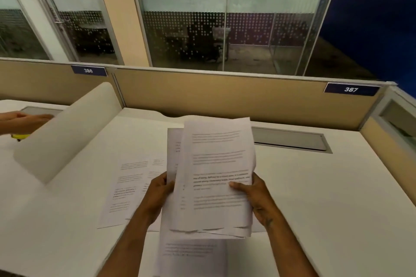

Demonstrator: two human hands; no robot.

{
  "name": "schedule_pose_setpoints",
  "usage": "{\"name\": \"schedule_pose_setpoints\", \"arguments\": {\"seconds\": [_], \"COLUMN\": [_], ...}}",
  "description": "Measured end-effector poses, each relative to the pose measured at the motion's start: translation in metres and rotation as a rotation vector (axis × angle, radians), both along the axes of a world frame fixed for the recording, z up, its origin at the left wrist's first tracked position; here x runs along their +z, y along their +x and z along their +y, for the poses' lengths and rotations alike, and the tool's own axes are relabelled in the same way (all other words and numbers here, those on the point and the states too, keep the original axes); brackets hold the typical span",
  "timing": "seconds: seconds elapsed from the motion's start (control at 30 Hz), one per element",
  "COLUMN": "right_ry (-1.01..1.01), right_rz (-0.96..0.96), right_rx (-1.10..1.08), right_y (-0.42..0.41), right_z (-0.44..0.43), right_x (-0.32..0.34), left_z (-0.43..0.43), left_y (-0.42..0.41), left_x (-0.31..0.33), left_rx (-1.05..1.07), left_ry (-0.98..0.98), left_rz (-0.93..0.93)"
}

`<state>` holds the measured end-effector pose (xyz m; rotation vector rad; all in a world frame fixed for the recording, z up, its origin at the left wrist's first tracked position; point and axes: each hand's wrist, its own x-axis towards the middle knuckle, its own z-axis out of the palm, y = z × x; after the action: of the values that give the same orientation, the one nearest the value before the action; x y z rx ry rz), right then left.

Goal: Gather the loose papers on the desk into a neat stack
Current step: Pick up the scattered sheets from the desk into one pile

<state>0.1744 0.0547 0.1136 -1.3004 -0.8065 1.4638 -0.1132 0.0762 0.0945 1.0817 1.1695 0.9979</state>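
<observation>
I hold a bunch of printed white papers (216, 175) upright above the white desk (326, 198), sheets slightly fanned and uneven at the bottom edges. My left hand (157, 195) grips the bunch's left edge. My right hand (254, 195) grips its right edge, thumb on the front sheet. Loose printed sheets lie flat on the desk: two overlapping to the left (126, 186) and one below the bunch near the front edge (191, 254).
A white curved divider (67, 132) stands at the left. Beyond it another person's hand (22, 119) rests by a yellow object (20, 136). A grey cable hatch (290, 139) sits at the back right. Beige partition panels (225, 94) close the desk's far side.
</observation>
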Motion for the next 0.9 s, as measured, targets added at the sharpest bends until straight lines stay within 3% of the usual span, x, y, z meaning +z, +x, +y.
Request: {"name": "schedule_pose_setpoints", "arguments": {"seconds": [0.13, 0.27, 0.53, 0.67, 0.8, 0.9], "right_ry": [0.001, 0.007, 0.000, -0.174, -0.459, -0.462], "right_rz": [0.023, -0.097, -0.255, -0.756, -1.138, -1.284], "right_rx": [0.062, 0.006, 0.003, -0.285, -0.118, -0.034], "right_y": [-0.018, -0.043, -0.050, 0.006, 0.036, 0.037], "right_z": [0.000, -0.001, -0.005, -0.001, -0.004, -0.006], "right_x": [-0.010, -0.012, -0.018, -0.057, -0.094, -0.108], "left_z": [-0.011, -0.021, -0.043, -0.055, -0.070, -0.078], "left_y": [-0.001, -0.003, -0.030, -0.069, -0.102, -0.116], "left_x": [0.003, 0.000, -0.012, -0.012, -0.016, -0.020], "left_rx": [0.047, 0.197, 0.224, 0.281, 0.329, 0.360], "left_ry": [-0.024, -0.125, 0.042, 0.060, 0.038, 0.019], "left_rz": [0.004, -0.053, 0.054, 0.022, 0.008, -0.009]}}
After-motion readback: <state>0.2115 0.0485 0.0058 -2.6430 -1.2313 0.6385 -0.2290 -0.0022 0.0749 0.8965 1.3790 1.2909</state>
